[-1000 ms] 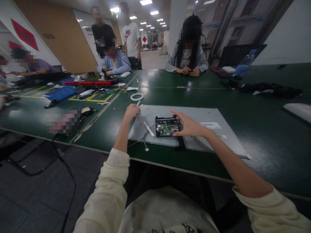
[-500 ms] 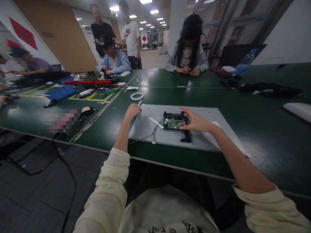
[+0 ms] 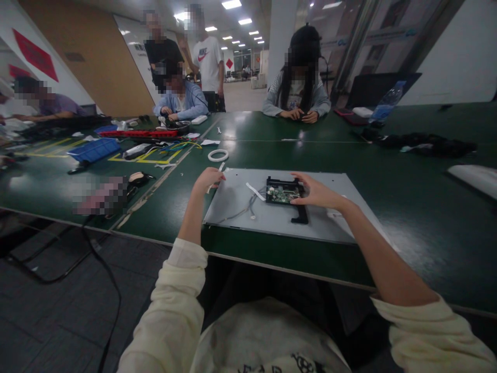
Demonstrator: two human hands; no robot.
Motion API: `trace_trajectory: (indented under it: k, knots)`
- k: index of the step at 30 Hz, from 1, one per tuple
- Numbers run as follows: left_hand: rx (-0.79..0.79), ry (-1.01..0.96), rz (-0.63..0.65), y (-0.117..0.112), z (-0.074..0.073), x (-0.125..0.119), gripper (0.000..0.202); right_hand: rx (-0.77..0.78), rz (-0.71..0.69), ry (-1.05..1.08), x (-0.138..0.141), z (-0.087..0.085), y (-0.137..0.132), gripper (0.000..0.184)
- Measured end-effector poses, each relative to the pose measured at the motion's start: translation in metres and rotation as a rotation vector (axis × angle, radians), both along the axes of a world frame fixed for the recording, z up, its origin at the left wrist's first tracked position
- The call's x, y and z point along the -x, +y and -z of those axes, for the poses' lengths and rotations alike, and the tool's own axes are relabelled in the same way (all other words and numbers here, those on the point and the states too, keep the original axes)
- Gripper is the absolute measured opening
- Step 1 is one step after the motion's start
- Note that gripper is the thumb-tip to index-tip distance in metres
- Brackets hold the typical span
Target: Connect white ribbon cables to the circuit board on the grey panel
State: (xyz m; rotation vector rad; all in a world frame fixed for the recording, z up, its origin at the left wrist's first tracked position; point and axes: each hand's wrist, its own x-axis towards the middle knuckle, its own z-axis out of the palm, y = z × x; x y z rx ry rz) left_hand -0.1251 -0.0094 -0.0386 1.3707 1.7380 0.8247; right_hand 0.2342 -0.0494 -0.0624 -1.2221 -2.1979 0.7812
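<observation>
Two hands are busy: your right hand (image 3: 320, 192) clasps the black bracket (image 3: 302, 213), now shifted rightward and wholly inside the near edge of the grey panel (image 3: 233, 192); your left hand (image 3: 207, 180) pinches a white strip (image 3: 221, 167) by the far-left corner.

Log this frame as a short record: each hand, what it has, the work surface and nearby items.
Left hand: pinching a white strip at the panel's far left corner
Right hand: gripping the right side of a black bracket
On bracket: green circuit board
Bracket position: over the grey panel; contact unclear
Left of bracket: grey cables, on the panel
Work surface: green table, under the panel
Beyond panel: white ring, lying flat
Farther left: blue tray
</observation>
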Motion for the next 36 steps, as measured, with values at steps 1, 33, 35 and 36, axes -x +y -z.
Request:
trace_trajectory:
  k: [1, 33, 35, 36]
  knots:
    - [-0.002, -0.017, 0.0, 0.0, 0.0, 0.001, 0.01, -0.002, -0.002, 0.011, -0.001, 0.001, 0.001, 0.093]
    - [-0.125, 0.13, -0.022, 0.008, 0.015, 0.0, 0.015, 0.198, 0.907, -0.173, -0.067, -0.007, 0.008, 0.07]
    - [-0.136, 0.226, -0.017, 0.009, 0.017, 0.001, 0.016, 0.185, 0.9, -0.179, -0.067, -0.006, 0.008, 0.07]
    - [-0.14, 0.278, -0.009, 0.009, 0.017, 0.002, 0.017, 0.179, 0.892, -0.186, -0.067, -0.005, 0.008, 0.07]
